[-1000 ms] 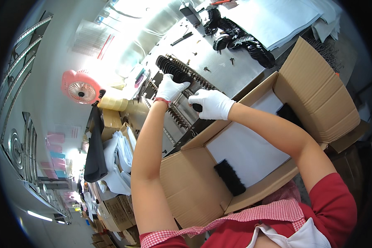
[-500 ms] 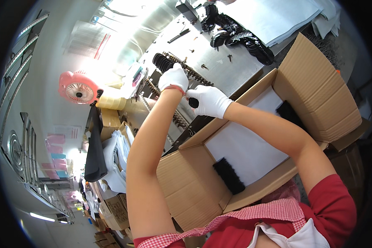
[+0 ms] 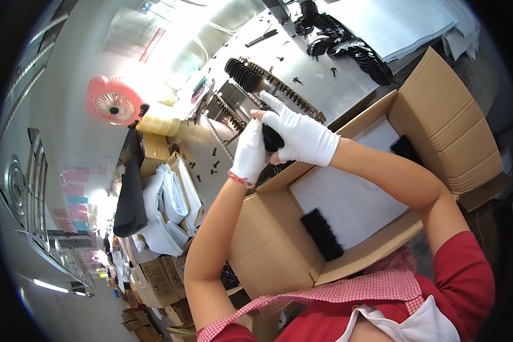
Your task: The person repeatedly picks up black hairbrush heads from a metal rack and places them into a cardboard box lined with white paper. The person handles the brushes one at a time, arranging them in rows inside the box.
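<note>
Both hands wear white gloves with bare fingertips and meet above the box's far edge. My right hand [image 3: 308, 135] is closed around a dark stack of smooth black rounded pieces [image 3: 273, 138]. My left hand [image 3: 249, 153] presses against the same pieces from the left, its fingers partly hidden behind them. Just beyond the hands, a row of black round pieces [image 3: 242, 74] stands on edge in a metal rack [image 3: 285, 91] with toothed rails. Below the hands is an open cardboard box [image 3: 273, 231], lined with white paper [image 3: 347, 199].
Black bristly blocks [image 3: 322, 233] lie at both ends of the box. Farther off on the metal table are black glossy pieces [image 3: 353, 51], small screws [image 3: 296, 80], a pen [image 3: 262, 38] and white sheets [image 3: 404, 25]. A pink fan [image 3: 115, 101] and tape rolls [image 3: 158, 124] stand left.
My left hand has come away from the rack row, back toward me, and joined my right hand at the black pieces. The view has shifted slightly.
</note>
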A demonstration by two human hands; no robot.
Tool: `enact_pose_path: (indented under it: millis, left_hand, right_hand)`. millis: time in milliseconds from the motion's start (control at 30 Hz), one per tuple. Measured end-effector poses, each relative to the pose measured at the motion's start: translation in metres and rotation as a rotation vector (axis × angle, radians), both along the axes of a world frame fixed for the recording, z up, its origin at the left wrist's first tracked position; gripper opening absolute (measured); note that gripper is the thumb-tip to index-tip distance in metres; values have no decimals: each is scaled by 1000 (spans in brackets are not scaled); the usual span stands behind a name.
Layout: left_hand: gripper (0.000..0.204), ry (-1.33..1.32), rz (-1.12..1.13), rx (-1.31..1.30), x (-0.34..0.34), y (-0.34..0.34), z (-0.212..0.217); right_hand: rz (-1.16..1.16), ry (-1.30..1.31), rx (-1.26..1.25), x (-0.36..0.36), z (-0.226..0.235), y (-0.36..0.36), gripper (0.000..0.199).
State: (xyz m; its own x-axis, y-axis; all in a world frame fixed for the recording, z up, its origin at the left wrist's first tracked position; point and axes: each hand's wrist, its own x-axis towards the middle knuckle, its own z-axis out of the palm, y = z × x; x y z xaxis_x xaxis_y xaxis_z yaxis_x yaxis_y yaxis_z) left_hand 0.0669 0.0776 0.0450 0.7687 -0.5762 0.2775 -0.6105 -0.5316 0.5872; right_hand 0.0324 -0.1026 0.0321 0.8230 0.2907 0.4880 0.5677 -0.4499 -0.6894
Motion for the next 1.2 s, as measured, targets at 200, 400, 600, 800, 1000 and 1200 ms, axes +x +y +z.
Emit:
enact_pose_path:
  millis: [200,400,600,800,1000,1200]
  left_hand:
    - [55,801,163,-642,-41,-12,-5]
    - [28,858,260,-490,-74,-12,29]
    - [23,982,256,-611,-96,10,30]
    - [30,1067,380,-708,-112,39,-8]
    - [34,770,385,-683,-107,49,13]
    - [38,710,-114,239,-58,47,45]
  right_hand:
    - [204,111,-193,-11,16,-2,115]
    - [88,90,50,-1,25,-17,56]
    - [9,-675,-389,7,35,14,21]
    - [517,-212,-67,-35,108,118,59]
    - [364,4,-433,-38,70,62,98]
    - [247,210,-130,-50,17,40,62]
